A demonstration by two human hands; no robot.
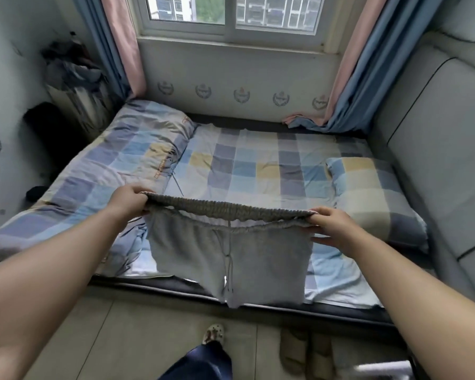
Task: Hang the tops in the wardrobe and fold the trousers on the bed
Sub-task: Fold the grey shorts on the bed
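Observation:
Grey trousers (231,250) with an elastic waistband and a drawstring hang in the air over the near edge of the bed (258,165). My left hand (129,200) grips the left end of the waistband. At the waistband's right end, my right hand (332,226) pinches the fabric. The waistband is stretched wide between both hands. The legs hang down past the bed's front edge, and their lower part is hidden from view. No tops and no wardrobe are in view.
A folded checked quilt (115,171) lies on the bed's left half and a checked pillow (373,193) at the right. A padded grey headboard (444,149) stands on the right. Slippers (307,355) sit on the floor by the bed. Dark clothes (74,75) are piled at the back left.

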